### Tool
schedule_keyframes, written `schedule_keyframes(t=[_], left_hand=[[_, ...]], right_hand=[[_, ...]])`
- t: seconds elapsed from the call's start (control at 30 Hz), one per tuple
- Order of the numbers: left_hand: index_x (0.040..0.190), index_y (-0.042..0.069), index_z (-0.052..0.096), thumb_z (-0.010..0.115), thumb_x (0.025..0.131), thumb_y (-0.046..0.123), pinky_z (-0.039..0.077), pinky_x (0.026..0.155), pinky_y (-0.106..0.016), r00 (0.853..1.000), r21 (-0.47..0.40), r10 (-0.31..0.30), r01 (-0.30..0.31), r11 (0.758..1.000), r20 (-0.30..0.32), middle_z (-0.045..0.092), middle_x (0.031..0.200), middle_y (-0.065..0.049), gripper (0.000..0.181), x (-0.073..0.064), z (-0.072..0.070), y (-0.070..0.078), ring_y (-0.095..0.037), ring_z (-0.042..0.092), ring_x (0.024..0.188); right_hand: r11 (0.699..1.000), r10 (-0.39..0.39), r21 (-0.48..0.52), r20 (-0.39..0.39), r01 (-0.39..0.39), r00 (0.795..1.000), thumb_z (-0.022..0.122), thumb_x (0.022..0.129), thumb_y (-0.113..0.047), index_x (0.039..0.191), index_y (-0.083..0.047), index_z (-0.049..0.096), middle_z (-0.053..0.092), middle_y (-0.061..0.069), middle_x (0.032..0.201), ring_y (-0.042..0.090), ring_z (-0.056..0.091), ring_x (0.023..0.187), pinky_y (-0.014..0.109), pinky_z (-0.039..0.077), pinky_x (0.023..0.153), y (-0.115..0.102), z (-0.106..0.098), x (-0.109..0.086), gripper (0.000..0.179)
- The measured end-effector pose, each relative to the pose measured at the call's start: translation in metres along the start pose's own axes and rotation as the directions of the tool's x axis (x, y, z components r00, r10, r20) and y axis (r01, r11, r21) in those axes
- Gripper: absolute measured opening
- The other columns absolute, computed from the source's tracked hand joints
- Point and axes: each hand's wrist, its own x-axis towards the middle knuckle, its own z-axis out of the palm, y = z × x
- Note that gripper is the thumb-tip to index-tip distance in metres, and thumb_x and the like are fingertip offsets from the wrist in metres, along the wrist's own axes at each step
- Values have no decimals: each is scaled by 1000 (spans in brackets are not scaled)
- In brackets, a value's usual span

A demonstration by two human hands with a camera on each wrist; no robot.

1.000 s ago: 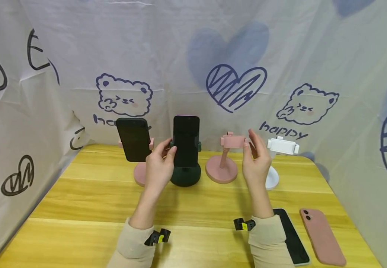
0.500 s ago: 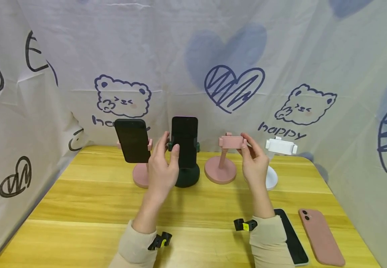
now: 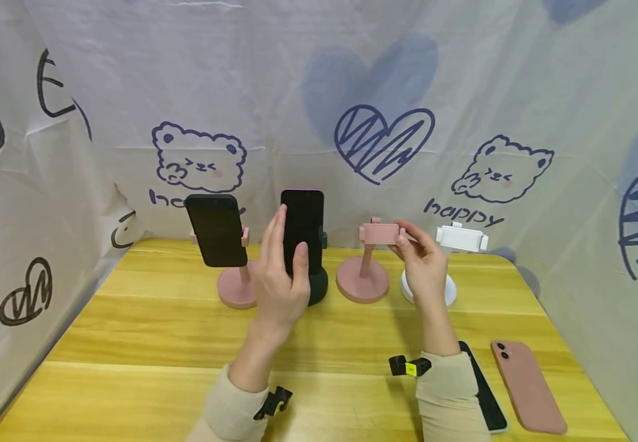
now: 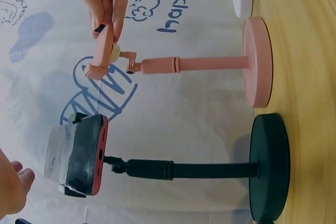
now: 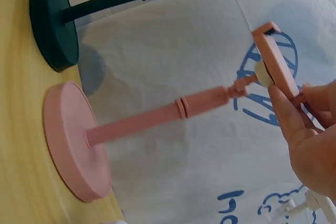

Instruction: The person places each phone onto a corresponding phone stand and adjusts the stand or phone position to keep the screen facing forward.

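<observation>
My right hand (image 3: 426, 267) pinches the right end of the clamp of a pink phone stand (image 3: 362, 281), which stands upright on its round base; the right wrist view shows thumb and fingers on the clamp (image 5: 281, 66). My left hand (image 3: 281, 285) has its fingers extended, in front of a dark green phone stand (image 3: 319, 287) that carries a black-screened phone (image 3: 303, 215). In the left wrist view a gap separates the left hand (image 4: 11, 190) from that phone (image 4: 86, 153). From the head, the left hand hides part of the phone and green base.
Left stands another pink phone stand (image 3: 236, 290) bearing a black phone (image 3: 216, 230). A white phone stand (image 3: 461, 238) is behind the right hand. On the table's right lie a dark-screened phone (image 3: 487, 393), partly under the sleeve, and a pink phone (image 3: 530, 387). A printed cloth (image 3: 297, 92) hangs behind.
My left hand has left the green stand's left side and moved rightward across its front, fingers straightening. The right hand has closed in on the pink clamp's right end and now pinches it.
</observation>
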Motion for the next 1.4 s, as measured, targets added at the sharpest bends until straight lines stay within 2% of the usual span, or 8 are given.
schedule_keyframes(t=[0.2,0.37,0.47,0.63,0.8,0.97,1.2,1.4], left_hand=[[153,-7,43,49,110,24,37,121,-43,1000,-59,-4,4,998,11,46,157,-22,53,-3,9,8,-32,45,146],[153,-9,42,56,105,9,37,121,-43,1000,-114,17,-16,993,3,46,156,-25,52,-5,21,16,-33,44,147],[153,-8,42,59,102,1,38,120,-43,1000,-130,4,-2,992,15,46,156,-25,54,-7,30,20,-34,44,147],[151,-8,45,60,103,1,43,117,-44,996,-123,-43,53,991,78,46,156,-23,51,-14,42,23,-33,47,144],[146,-7,52,60,105,4,50,109,-41,977,-61,-101,114,992,188,53,149,-22,44,-21,51,25,-33,55,138],[143,-7,56,60,105,4,53,106,-40,958,-16,-130,139,990,254,59,143,-23,39,-25,57,26,-34,60,131],[138,-7,62,62,102,0,56,101,-38,970,-33,-121,131,991,213,65,134,-23,37,-27,62,22,-34,66,123],[134,-6,66,63,101,-2,58,96,-34,979,-63,-96,109,992,183,68,129,-22,33,-26,65,16,-33,69,118]], right_hand=[[999,37,14,86,-39,996,60,101,6,134,11,62,67,15,126,11,73,100,31,59,92,-6,-8,0,33],[998,46,-47,179,-38,983,63,101,3,133,11,62,68,11,122,11,73,99,32,60,91,-8,-15,-1,33],[997,53,-72,231,-37,971,65,101,1,134,10,62,69,9,122,11,73,99,32,60,91,-9,-18,-1,34],[998,5,-58,321,15,947,64,100,5,133,13,61,70,4,121,11,73,98,32,60,92,-9,-23,-2,34],[999,-48,3,383,51,923,63,99,9,132,18,58,72,0,119,11,73,97,32,60,91,-8,-27,-1,35],[999,-52,29,395,44,917,63,99,9,132,20,57,72,0,118,12,73,96,32,60,90,-8,-28,-1,36],[1000,-7,2,350,7,937,65,101,0,131,17,60,73,1,115,14,74,100,35,61,90,-8,-24,-1,34],[999,-16,36,344,4,939,62,101,4,129,20,57,74,0,113,14,74,98,34,61,88,-6,-24,-2,33]])
